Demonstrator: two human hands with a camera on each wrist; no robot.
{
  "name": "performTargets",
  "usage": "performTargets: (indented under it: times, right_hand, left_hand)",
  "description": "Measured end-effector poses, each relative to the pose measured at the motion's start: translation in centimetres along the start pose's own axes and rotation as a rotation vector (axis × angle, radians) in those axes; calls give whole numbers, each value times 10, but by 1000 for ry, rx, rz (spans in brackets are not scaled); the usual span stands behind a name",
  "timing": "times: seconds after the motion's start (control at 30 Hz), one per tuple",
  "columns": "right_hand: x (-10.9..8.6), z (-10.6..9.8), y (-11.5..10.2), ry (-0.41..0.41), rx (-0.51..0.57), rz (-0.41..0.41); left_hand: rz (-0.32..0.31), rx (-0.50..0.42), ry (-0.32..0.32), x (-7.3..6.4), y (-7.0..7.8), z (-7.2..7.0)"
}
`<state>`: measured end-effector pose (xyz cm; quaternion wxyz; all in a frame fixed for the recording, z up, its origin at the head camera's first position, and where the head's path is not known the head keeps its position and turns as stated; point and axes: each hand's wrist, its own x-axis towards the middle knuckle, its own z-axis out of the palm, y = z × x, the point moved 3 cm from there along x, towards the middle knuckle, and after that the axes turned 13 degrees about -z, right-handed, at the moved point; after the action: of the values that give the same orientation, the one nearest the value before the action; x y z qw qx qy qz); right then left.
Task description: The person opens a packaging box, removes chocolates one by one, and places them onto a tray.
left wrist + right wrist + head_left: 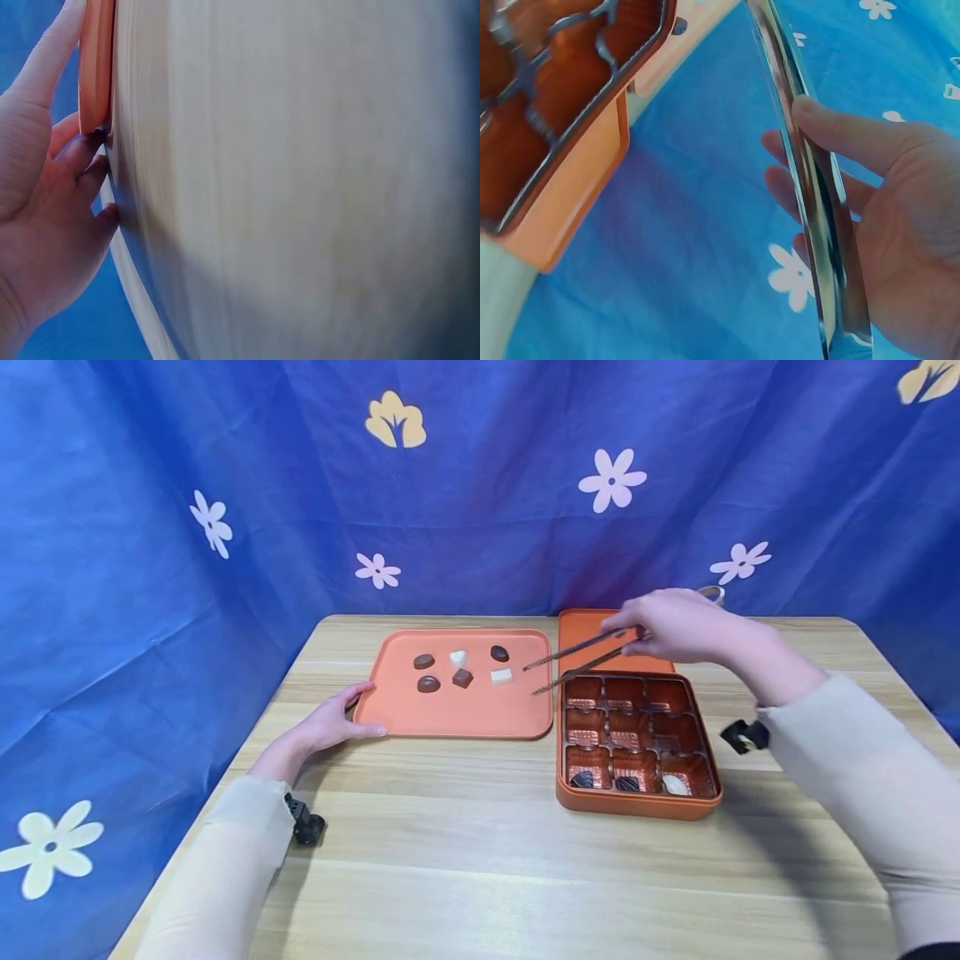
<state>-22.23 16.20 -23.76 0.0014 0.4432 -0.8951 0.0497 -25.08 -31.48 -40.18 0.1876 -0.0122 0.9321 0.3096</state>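
Observation:
My right hand (671,625) grips metal tongs (810,180), thumb on one side and fingers on the other. Their two tips are spread and hang over the right part of the pink tray (450,718), with nothing between them. Nearest to the tips lies a white rectangular chocolate (501,676). A dark oval one (499,653), a white heart-shaped one (458,657), a brown square one (462,677) and brown oval ones (428,684) also lie on the tray. At the tray's left front corner, my left hand (330,720) holds the rim between thumb and fingers.
Right of the tray stands an orange box (637,804) with a brown divided insert. Its front row holds two dark chocolates (627,783) and a white one (676,785). Behind it lies an orange lid (581,631). A blue curtain (480,485) hangs along the back.

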Motion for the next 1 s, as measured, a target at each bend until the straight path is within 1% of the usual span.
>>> performTargets:
  times: [0.1,0.23,0.37,0.5,0.6,0.7,0.8,0.9,1.0]
  right_hand:
    - [-23,-5,-7,3,-14,-21]
    - [-48,-8,-14,2,-42,-51]
    - [-68,-10,-22,16,-56,-70]
    - [-82,-8,-33,12,-87,-75]
    - [-85,-3,-41,-5,-121,-86]
    - [-84,3,-48,-22,-135,-93]
    - [-78,9,-53,-47,-134,-102]
    - [-70,11,-59,-74,-157,-126]
    - [-59,12,-65,-118,-184,-141]
  left_hand:
    - [4,5,2,-1,0,-1]
    - [-6,9,-2,-3,1,-2]
    - [-16,6,-8,-3,2,-2]
    - [-17,7,-8,-3,2,-2]
    - [-15,5,-10,-2,2,-2]
    - [-12,4,-11,-2,3,-2]
    - [-12,4,-12,-2,4,-2]
    - [-16,2,-15,-3,5,-2]
    - [-18,-2,-17,-3,5,-1]
